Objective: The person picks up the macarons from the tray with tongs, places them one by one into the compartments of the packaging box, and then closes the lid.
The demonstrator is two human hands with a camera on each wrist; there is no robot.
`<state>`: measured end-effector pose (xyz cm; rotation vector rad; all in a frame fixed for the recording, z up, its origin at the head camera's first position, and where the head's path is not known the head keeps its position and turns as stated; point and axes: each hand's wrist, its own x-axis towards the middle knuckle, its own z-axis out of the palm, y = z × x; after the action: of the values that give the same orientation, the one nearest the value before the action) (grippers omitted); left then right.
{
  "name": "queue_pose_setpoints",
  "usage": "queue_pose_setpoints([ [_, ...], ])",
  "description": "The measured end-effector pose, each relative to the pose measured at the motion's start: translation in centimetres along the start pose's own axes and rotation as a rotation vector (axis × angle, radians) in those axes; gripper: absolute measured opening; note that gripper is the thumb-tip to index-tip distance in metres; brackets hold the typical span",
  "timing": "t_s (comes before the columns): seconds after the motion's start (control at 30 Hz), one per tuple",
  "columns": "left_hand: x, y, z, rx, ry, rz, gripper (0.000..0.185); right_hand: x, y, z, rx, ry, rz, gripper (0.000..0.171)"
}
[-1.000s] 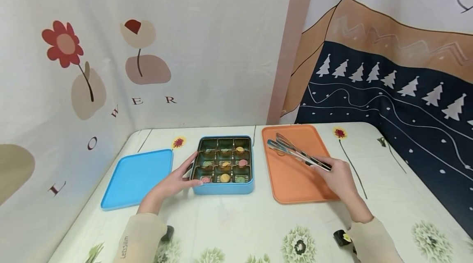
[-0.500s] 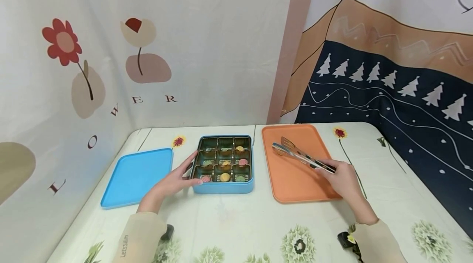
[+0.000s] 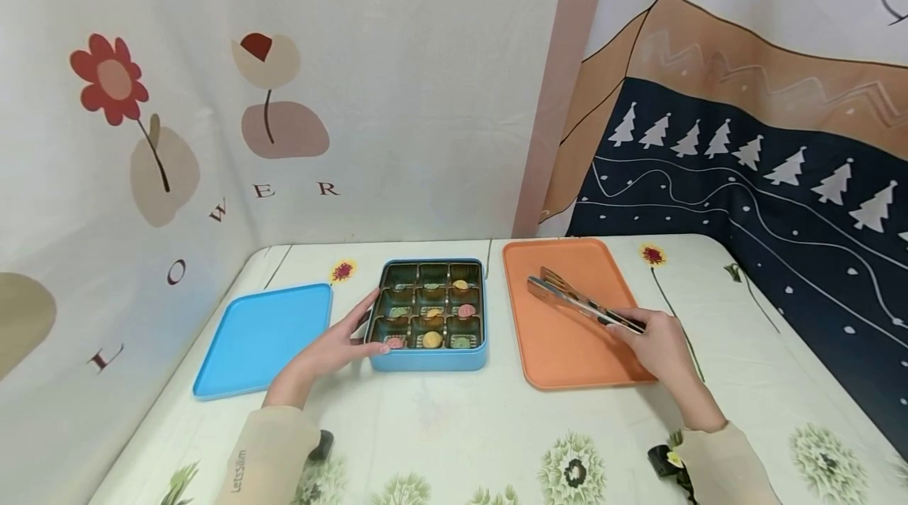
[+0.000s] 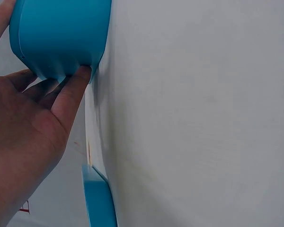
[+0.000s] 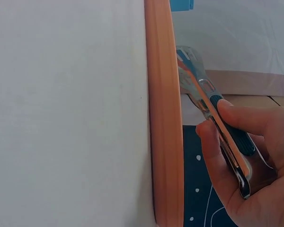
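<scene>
A blue tin (image 3: 429, 361) with a dark divided insert holds several small coloured round sweets. My left hand (image 3: 339, 346) rests flat against the tin's left side (image 4: 61, 33), fingers straight. My right hand (image 3: 656, 339) grips metal tongs (image 3: 576, 300) by their dark handle (image 5: 234, 135). The tongs lie low over the orange tray (image 3: 560, 347), their tips near the tray's middle. The tray's rim (image 5: 163, 118) fills the right wrist view.
The tin's blue lid (image 3: 262, 339) lies flat to the left of the tin. Printed curtains hang behind the table and along its right side. Small dark objects (image 3: 663, 459) sit near the table's front edge.
The tongs' jaws have drawn together and sunk lower over the orange tray, shifting slightly right. The left hand has stayed on the tin.
</scene>
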<state>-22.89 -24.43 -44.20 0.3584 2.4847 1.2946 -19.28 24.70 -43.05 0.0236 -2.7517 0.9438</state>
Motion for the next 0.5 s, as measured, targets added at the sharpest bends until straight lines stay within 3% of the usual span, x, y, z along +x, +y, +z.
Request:
queue_pose_setpoints([
  [0.27,-0.06,0.24,-0.07,0.057,-0.002,-0.015,0.100,-0.08,-0.03,-0.05,-0.008,0.026,-0.002,0.030],
  [0.5,0.06,0.14,0.07,0.049,-0.002,-0.011,0.100,-0.08,-0.03,-0.03,-0.008,0.044,-0.006,0.029],
])
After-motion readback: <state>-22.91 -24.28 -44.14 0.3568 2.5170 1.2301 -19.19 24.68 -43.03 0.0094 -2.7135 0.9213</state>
